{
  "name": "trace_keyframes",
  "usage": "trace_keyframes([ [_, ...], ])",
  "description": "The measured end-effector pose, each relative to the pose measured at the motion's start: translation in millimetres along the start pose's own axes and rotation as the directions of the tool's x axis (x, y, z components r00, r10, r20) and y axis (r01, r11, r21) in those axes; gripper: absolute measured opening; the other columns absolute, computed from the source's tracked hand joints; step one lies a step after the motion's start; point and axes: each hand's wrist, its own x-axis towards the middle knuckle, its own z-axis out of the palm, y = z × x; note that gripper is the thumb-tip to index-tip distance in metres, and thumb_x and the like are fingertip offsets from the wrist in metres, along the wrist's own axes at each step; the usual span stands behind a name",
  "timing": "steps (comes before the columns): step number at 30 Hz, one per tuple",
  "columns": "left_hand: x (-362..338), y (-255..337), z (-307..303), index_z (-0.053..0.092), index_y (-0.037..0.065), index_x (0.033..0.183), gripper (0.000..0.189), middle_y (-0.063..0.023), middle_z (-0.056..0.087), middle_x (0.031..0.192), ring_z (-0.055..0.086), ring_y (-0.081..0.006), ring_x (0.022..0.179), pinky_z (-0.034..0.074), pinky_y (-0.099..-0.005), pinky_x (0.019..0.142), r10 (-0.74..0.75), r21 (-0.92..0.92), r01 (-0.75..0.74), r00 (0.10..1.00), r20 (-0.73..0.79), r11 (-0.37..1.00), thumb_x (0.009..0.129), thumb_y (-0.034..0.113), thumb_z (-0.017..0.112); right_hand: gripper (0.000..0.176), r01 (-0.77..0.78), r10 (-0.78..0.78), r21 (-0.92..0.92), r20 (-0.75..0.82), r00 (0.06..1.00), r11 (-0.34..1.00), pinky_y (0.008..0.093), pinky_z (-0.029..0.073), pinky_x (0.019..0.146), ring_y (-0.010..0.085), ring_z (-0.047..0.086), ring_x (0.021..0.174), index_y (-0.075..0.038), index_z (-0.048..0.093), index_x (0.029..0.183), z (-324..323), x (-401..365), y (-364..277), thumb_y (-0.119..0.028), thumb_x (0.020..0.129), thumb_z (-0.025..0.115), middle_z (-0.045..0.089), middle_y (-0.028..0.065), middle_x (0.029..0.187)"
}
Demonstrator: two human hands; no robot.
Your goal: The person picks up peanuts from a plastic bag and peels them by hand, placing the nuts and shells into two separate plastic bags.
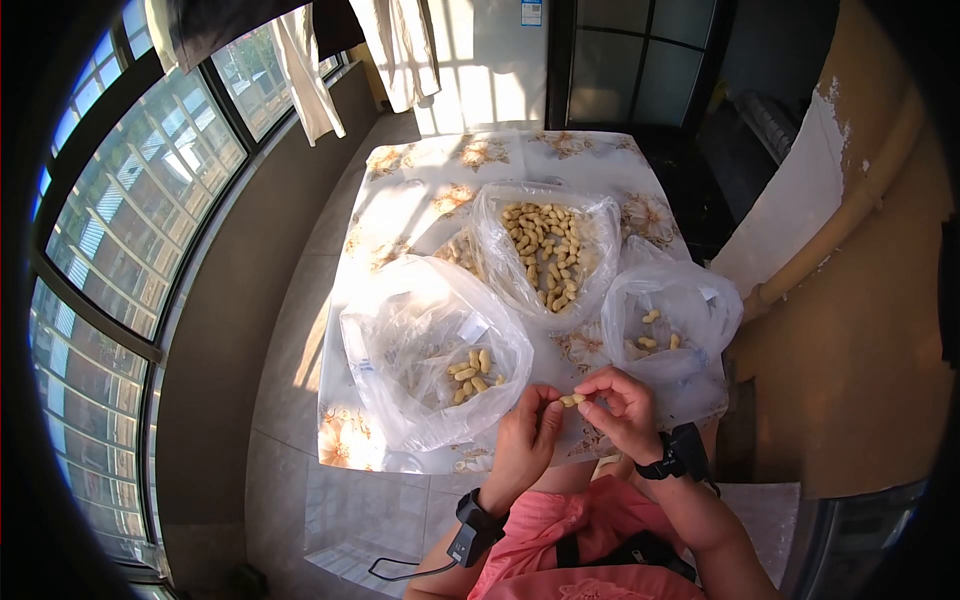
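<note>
An unshelled peanut (572,400) is pinched between my two hands, just above the near edge of the table. My left hand (528,428) grips its left end with thumb and fingertips. The right end sits between the thumb and forefinger of my right hand (622,408). Beyond them, a large clear plastic bag (545,195) lies open with many peanuts (548,245) inside. To the left, another open bag (400,330) holds several peanuts (470,375). A smaller bag (715,300) on the right contains a few peanuts (650,342).
A floral cloth (400,215) covers the table under the bags. Along the left runs a wall with a barred window (140,200). White curtains (395,50) hang at the back, near a dark-framed glass door (635,70). A pipe (840,230) slants along the right wall.
</note>
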Motion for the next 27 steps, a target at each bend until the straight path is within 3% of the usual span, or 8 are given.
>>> trace_keyframes([
  [2, 0.1, -0.3, 0.6, 0.055, 0.000, 0.103, 0.010, -0.0077, 0.058, 0.070, 0.057, -0.0155, 0.061, 0.046, -0.0301, 0.058, 0.005, 0.004, -0.005, 1.000, -0.001, 1.000, 0.099, 0.009, 0.056, 0.018, 0.012, -0.012, -0.007, -0.001, 1.000, 1.000, 0.0271, 0.050, 0.086, 0.0141, 0.060, 0.096, 0.003, 0.064, 0.103, -0.3, 0.2, 1.0, 0.005, 0.085, 0.065, 0.061, 0.0084, 0.103],
  [4, 0.1, -1.6, 1.8, 0.056, 0.001, 0.103, 0.010, -0.0007, 0.055, 0.069, 0.049, -0.0073, 0.061, 0.041, -0.0244, 0.056, 0.047, -0.006, -0.047, 0.999, -0.025, 0.999, 0.100, 0.010, 0.055, 0.018, 0.020, -0.020, -0.010, -0.002, 1.000, 1.000, 0.0271, 0.050, 0.086, 0.0140, 0.060, 0.096, 0.003, 0.064, 0.103, -0.2, 0.3, 1.4, 0.005, 0.085, 0.065, 0.061, 0.0084, 0.104],
  [27, -0.8, -2.0, 1.7, 0.057, 0.001, 0.104, 0.011, -0.0009, 0.055, 0.069, 0.050, -0.0078, 0.061, 0.041, -0.0250, 0.056, 0.045, -0.003, -0.045, 0.999, -0.020, 0.999, 0.100, 0.011, 0.055, 0.019, 0.026, -0.026, -0.006, -0.006, 1.000, 1.000, 0.0271, 0.049, 0.087, 0.0138, 0.060, 0.097, 0.003, 0.064, 0.105, -0.3, 0.2, 2.7, 0.005, 0.086, 0.065, 0.061, 0.0083, 0.104],
])
